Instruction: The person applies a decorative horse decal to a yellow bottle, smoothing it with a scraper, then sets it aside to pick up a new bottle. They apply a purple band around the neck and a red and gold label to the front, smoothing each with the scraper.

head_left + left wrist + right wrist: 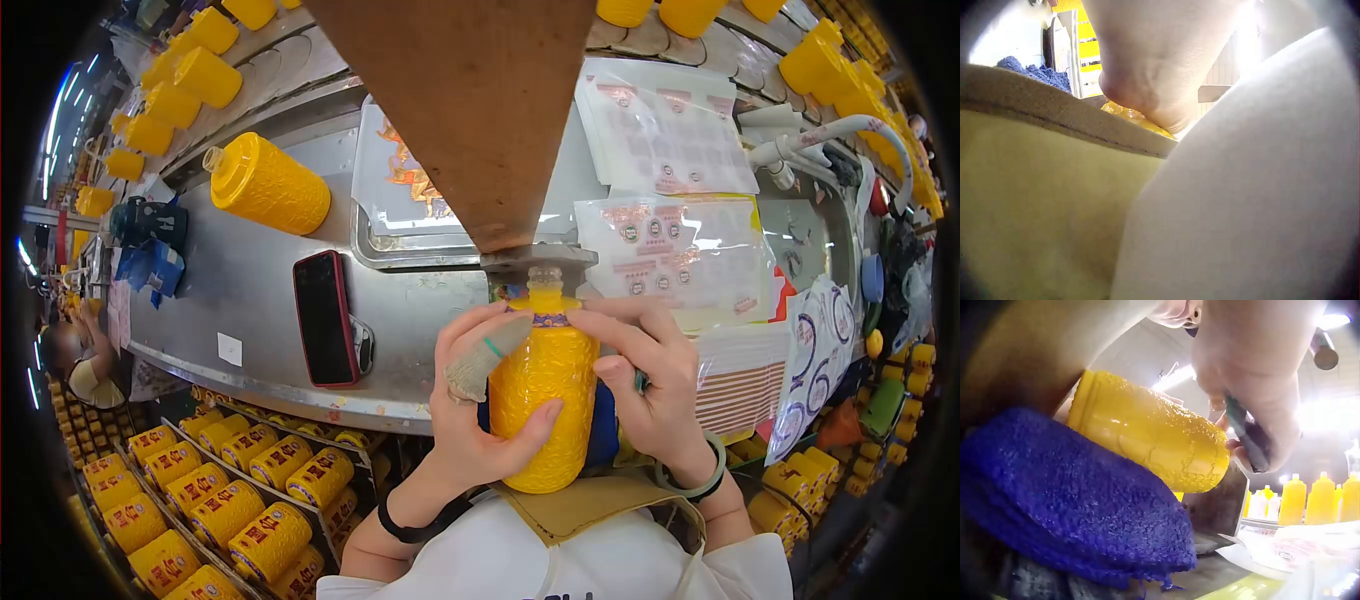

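Note:
A yellow textured bottle [545, 400] with a clear neck stands upright against the person's front, a purple patterned band [549, 320] round its shoulder. The left hand [480, 400], a cloth cover with a green band on one finger, grips the bottle from its left side, thumb across the front. At the band's right end, fingertips of the right hand [650, 375] press. A dark green object [1247, 434] lies within the right hand's curled fingers; its shape is partly hidden. In the left wrist view, sleeve and apron cover most of the bottle [1138, 117].
A phone [325, 318] and another yellow bottle [270, 185] lie on the metal table at left. Label sheets [670, 250] are at right. A brown beam [460, 100] stands ahead. Blue cloth [1079, 494] sits below the bottle. Racks of yellow bottles [270, 540] are at lower left.

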The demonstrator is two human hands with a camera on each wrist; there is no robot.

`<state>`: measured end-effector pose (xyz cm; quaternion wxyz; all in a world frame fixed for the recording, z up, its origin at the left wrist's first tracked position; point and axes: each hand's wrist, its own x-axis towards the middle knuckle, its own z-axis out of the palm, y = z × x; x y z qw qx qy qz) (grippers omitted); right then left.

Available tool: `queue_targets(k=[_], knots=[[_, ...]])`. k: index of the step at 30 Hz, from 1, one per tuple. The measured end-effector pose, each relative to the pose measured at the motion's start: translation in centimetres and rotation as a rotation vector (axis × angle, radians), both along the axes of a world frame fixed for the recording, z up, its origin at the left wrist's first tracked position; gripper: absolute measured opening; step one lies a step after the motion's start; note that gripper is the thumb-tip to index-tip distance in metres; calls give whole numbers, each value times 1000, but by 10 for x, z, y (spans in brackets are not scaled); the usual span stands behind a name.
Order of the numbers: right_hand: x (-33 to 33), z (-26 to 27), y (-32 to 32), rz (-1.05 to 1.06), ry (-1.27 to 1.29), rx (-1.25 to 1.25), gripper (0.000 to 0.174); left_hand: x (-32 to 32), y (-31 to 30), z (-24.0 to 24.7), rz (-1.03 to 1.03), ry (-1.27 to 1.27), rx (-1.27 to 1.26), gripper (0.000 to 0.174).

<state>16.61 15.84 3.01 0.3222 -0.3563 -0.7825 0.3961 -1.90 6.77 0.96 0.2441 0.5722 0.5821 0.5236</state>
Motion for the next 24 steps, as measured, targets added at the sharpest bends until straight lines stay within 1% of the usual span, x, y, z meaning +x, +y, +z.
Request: queue_targets(k=[10,13,15,16,18,21,24], knots=[[0,-2,0,2,-1,2,32,0,-1,0,-8,-20,2,61],[0,-1,0,2,-3,9,32,-3,-1,1,-18,-68,-41,61],[0,1,-1,0,-4,3,32,-10,3,-2,-4,-230,1,57],[0,1,-1,-1,-4,-11,32,-14,4,-4,-4,-230,1,57],[-1,1,-1,-2,-3,-25,32,-23,7,-7,-113,-345,-64,58],[-1,1,-1,-3,-1,-11,31,-29,11,-9,-154,-268,-62,61],[-1,2,-1,-5,-1,-9,31,-32,14,-9,-198,-260,-48,61]])
